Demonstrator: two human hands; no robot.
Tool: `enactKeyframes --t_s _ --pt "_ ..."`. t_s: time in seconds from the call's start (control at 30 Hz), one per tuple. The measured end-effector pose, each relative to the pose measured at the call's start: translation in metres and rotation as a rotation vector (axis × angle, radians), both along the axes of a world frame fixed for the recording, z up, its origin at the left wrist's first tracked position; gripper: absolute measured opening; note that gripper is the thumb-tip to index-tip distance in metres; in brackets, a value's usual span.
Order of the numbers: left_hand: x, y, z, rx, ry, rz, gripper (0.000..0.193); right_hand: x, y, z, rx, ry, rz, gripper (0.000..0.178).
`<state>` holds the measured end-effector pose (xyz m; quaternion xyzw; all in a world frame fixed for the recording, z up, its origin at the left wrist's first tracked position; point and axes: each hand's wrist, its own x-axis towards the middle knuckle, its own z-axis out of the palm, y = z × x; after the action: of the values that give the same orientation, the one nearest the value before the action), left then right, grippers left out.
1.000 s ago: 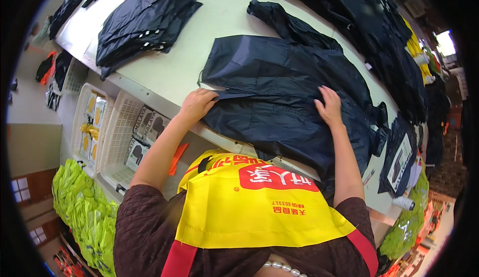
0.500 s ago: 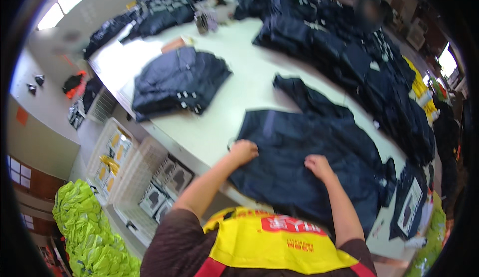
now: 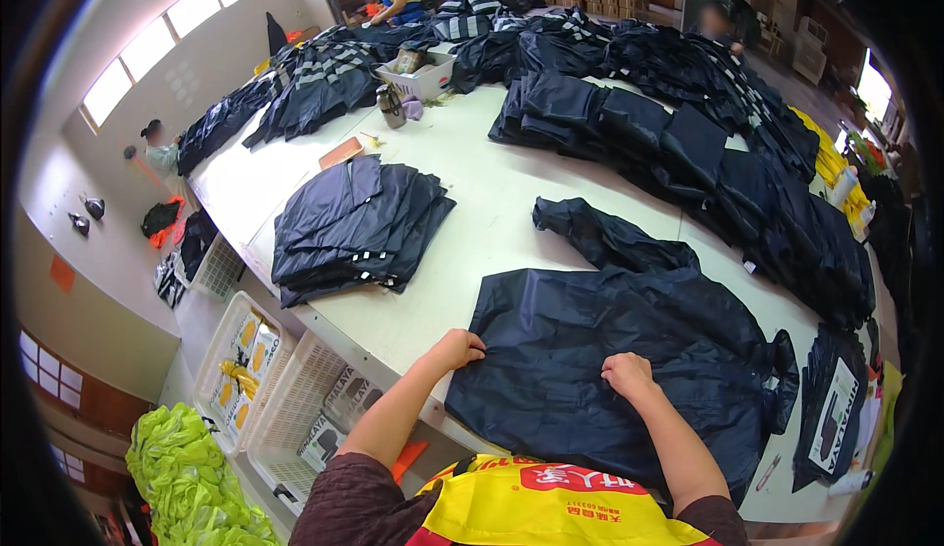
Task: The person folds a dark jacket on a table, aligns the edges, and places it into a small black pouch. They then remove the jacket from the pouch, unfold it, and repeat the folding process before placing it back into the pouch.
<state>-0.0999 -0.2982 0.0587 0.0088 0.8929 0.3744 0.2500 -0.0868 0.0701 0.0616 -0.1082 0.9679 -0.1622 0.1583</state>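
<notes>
A dark navy jacket lies spread on the white table in front of me. One of its sleeves stretches out on the far side, and its collar end points right. My left hand is at the jacket's left edge, fingers pinched on the fabric there. Over the middle of the jacket, my right hand is closed with bent fingers against the cloth, seemingly gripping a bit of it. The fingertips of both hands are partly hidden.
A stack of folded dark garments sits left, and a long row of them runs along the right. White plastic baskets and a lime-green pile stand below the table's left edge. Beyond are a bottle, a box and co-workers.
The view has tilted up, so more of the room shows. My left hand has shifted slightly left to the jacket's edge; my right hand stays at about the same spot on the cloth.
</notes>
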Motion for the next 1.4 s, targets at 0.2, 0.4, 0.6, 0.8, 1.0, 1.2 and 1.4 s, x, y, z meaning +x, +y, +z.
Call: enactKeyframes --t_s 0.2,0.4,0.6,0.8,1.0,1.2,1.4 --pt "-0.015 -0.001 -0.003 -0.102 -0.12 0.078 0.022 -0.024 -0.005 0.007 0.096 -0.209 -0.023 0.012" --pt "-0.036 -0.009 -0.01 -0.118 -0.339 0.002 0.028 -0.045 -0.007 0.007 0.134 -0.396 -0.028 0.023" --pt "-0.063 0.004 -0.023 -0.185 -0.491 -0.106 0.033 -0.049 0.029 -0.024 -0.169 -0.253 0.13 0.025" --pt "-0.004 -0.01 -0.019 -0.071 -0.025 0.19 0.029 0.078 0.1 0.024 -0.278 0.891 -0.219 0.02" --pt "0.037 0.103 0.006 0.06 0.579 0.034 0.028 0.232 0.257 0.01 0.19 0.386 -1.384 0.072" --pt "0.127 0.297 0.093 0.585 -0.417 -0.314 0.054 0.205 0.209 -0.009 -1.601 0.335 -1.378 0.036" --pt "0.16 0.331 0.055 0.692 0.128 -0.312 0.073 0.21 0.115 0.066 -1.649 -0.055 -0.444 0.046"
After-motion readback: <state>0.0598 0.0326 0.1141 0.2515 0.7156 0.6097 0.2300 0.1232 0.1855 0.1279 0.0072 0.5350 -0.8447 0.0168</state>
